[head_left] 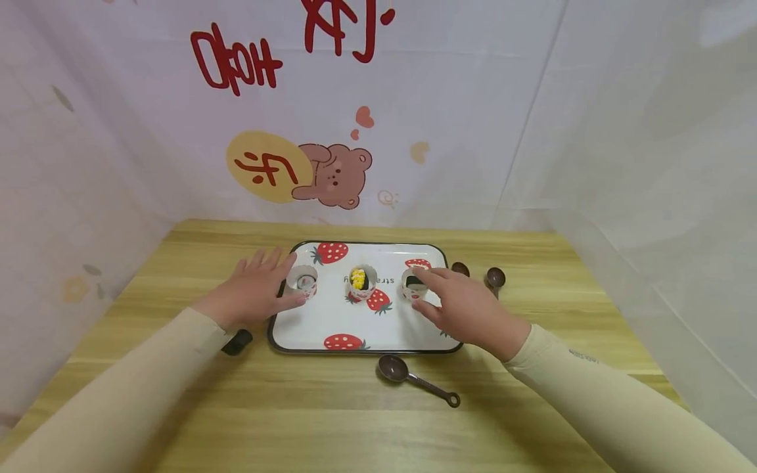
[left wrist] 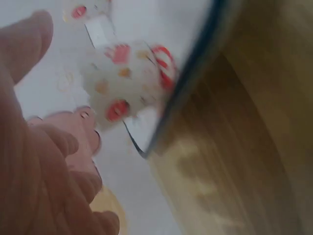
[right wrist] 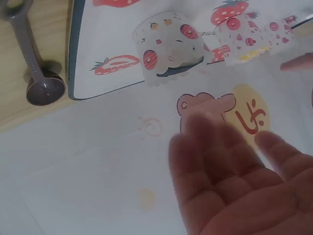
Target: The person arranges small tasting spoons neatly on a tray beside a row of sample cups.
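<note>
Three small printed paper cups stand in a row on a white tray [head_left: 367, 325] with strawberry prints and a dark rim. My left hand [head_left: 251, 289] hovers beside the left cup [head_left: 303, 284], which holds a small round pinkish piece; its fingers are extended, and a gap shows between them and the cup [left wrist: 122, 88] in the left wrist view. Yellow bits and something black fill the middle cup [head_left: 363, 286]. At the right cup [head_left: 407, 292], with a black piece inside, my right hand [head_left: 470, 309] has its fingers loosely extended. They stand apart from that cup [right wrist: 166, 44] in the right wrist view.
A brown measuring spoon [head_left: 393, 369] lies in front of the tray on the wooden table [head_left: 284, 414]. Two more brown spoons, one at the far right [head_left: 495, 277], lie beyond the right hand. A dark object [head_left: 238, 342] shows below the left wrist. Behind hangs a printed white cloth [head_left: 449, 131].
</note>
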A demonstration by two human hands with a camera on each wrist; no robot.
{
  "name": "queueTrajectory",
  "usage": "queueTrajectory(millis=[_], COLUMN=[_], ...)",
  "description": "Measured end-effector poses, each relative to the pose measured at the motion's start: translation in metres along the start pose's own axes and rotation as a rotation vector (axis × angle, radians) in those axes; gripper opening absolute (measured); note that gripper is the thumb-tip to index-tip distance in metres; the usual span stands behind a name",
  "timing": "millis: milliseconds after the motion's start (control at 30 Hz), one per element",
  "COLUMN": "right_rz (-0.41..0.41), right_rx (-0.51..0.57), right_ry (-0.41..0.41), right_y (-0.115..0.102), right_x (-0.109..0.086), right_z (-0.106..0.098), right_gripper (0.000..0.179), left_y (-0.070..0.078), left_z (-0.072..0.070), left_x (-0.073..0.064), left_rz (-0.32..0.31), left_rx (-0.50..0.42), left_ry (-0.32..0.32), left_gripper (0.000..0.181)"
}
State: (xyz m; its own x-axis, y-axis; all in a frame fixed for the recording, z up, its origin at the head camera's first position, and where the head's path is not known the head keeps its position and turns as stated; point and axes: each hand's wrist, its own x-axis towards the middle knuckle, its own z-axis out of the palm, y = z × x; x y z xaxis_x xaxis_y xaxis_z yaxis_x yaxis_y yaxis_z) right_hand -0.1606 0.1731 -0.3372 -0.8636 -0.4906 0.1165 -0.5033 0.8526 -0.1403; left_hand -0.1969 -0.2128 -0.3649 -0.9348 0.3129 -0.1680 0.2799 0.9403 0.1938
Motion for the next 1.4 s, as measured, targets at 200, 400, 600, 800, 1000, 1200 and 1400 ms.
queueTrajectory(millis=[200, 400, 600, 800, 1000, 1200, 1400], right_rz=[-0.08, -0.109, -0.153, -0.205, -0.305, -0.378, -0.37], right_rx=[-0.017, -0.03, -0.024, -0.026, 0.027, 0.087, 0.086], right_ry=[0.007, -0.065, -0.129, -0.196, -0.241, -0.279, -0.33], right_y=[-0.003, -0.005, -0.007, -0.01, -0.011, -0.01, -0.008], right_x=[-0.013, -0.022, -0.029, -0.032, -0.036, -0.038, -0.041], right_z=[-0.002, -0.003, -0.002, -0.002, 0.001, 0.006, 0.007], right_gripper=[0.045, 0.036, 0.028, 0.023, 0.009, 0.005, 0.01], left_y=[-0.017, -0.023, -0.027, -0.031, -0.032, -0.03, -0.029], left_z=[0.007, 0.011, 0.012, 0.014, 0.016, 0.017, 0.017], left_x=[-0.003, -0.004, -0.005, -0.006, -0.004, -0.003, -0.003], left_rz=[-0.014, -0.021, -0.071, -0.086, -0.091, -0.087, -0.088], left_rx=[-0.02, -0.07, -0.116, -0.151, -0.149, -0.14, -0.119], left_ry=[-0.059, -0.129, -0.209, -0.259, -0.276, -0.272, -0.261], left_gripper=[0.104, 0.105, 0.105, 0.104, 0.104, 0.103, 0.101])
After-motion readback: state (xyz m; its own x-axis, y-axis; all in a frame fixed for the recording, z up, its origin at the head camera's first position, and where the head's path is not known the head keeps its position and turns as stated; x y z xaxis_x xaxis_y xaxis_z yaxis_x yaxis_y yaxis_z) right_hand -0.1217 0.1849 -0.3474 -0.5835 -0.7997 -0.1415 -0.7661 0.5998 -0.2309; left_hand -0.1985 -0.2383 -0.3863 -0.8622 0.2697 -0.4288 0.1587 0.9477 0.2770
